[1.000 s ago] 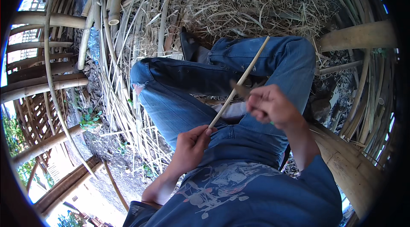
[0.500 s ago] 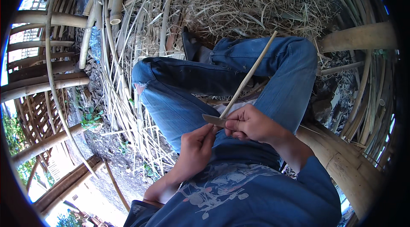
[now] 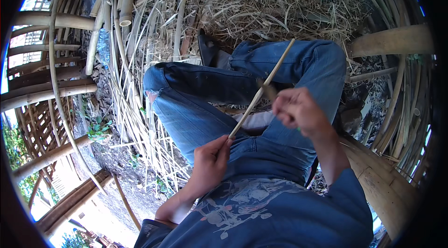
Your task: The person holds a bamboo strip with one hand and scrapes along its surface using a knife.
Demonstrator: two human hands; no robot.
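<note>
Above my lap a thin bamboo strip [image 3: 254, 100] slants from lower left to upper right. My left hand [image 3: 211, 160] pinches its near end between thumb and fingers. My right hand [image 3: 301, 111] is closed round the handle of a knife [image 3: 269, 90], its handle mostly hidden by the fingers. The blade, smeared by motion, lies at the strip about halfway along or a little beyond; whether it touches I cannot tell. Beneath the strip are my crossed legs in blue jeans [image 3: 186, 108].
Many pale loose bamboo strips [image 3: 133, 112] lie on the ground left of my legs. A heap of shavings [image 3: 280, 7] spreads beyond my feet. Thick bamboo poles [image 3: 373, 182] run along my right side, with bamboo rails [image 3: 51, 90] at the left. A plastic bottle [image 3: 103, 47] lies far left.
My right hand has carried the knife away from my left hand, up and outward along the strip. The strip's far end has shifted slightly left. My left hand keeps its hold.
</note>
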